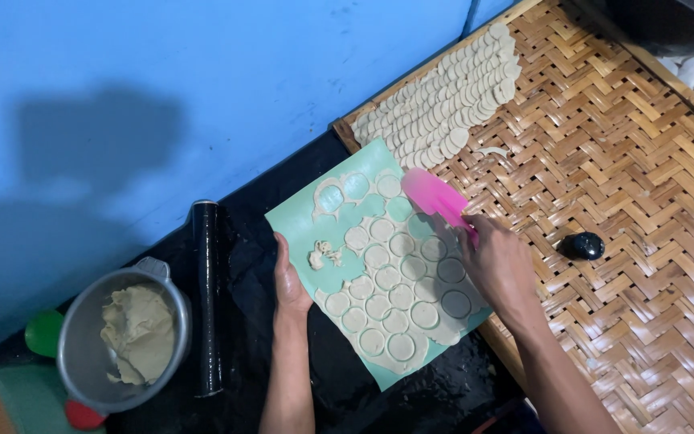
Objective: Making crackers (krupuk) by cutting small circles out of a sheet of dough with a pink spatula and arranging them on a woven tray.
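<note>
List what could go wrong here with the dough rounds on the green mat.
The pink scraper in the right hand may tear the thin dough rounds.
Only the left hand pins the green mat; it might slide.
The mat overhangs the woven tray, so rounds there could sag.

Place: I read this as a home kitchen corner used for making snacks by hand.
Wall: plain blue painted wall (162, 72) across the upper left.
Drying surface: woven bamboo tray (628, 201) at right, rows of dough discs (443, 100) along its top edge.
Work surface: green mat (331, 277) with rolled dough (399, 281) at centre.
Tools: black rolling pin (206, 297), metal pot (82, 337) of dough at lower left.
</note>
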